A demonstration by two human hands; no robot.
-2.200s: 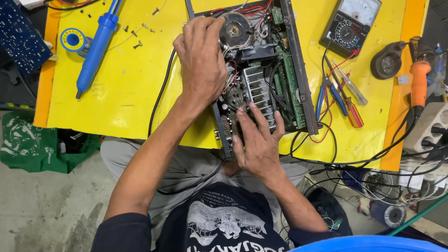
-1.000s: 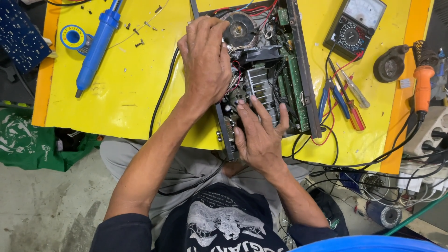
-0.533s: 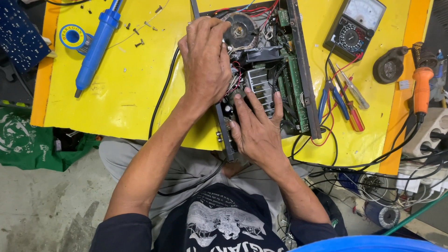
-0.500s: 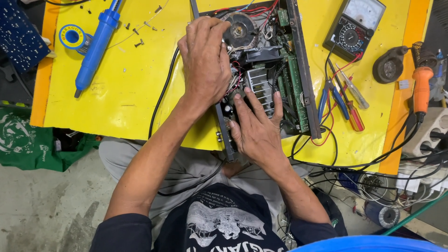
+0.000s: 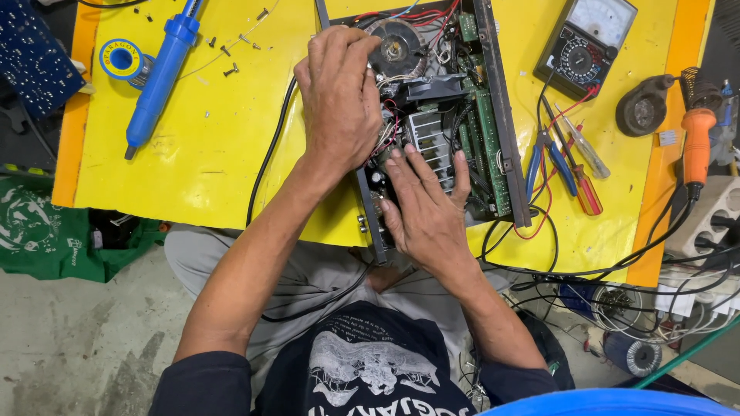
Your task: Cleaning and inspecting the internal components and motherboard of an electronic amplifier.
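Observation:
An opened electronic amplifier chassis (image 5: 493,115) lies on the yellow table (image 5: 208,154), showing a green circuit board, a silver finned heat sink (image 5: 428,137), red and white wires and a round transformer (image 5: 395,48). My left hand (image 5: 339,100) rests palm down over the chassis's left side, fingers curled among the wires. My right hand (image 5: 424,212) lies flat on the near part of the chassis, fingers spread and touching the heat sink. Whatever is under either palm is hidden.
A blue desoldering pump (image 5: 158,77), a solder reel (image 5: 122,58) and loose screws lie at the left. An analog multimeter (image 5: 587,45), pliers and screwdrivers (image 5: 574,166) sit right of the chassis. An orange soldering iron (image 5: 697,146), a power strip and tangled cables crowd the right edge.
My right hand has shifted slightly left over the heat sink and near chassis edge. My left hand stays over the wires; the view has drifted a little.

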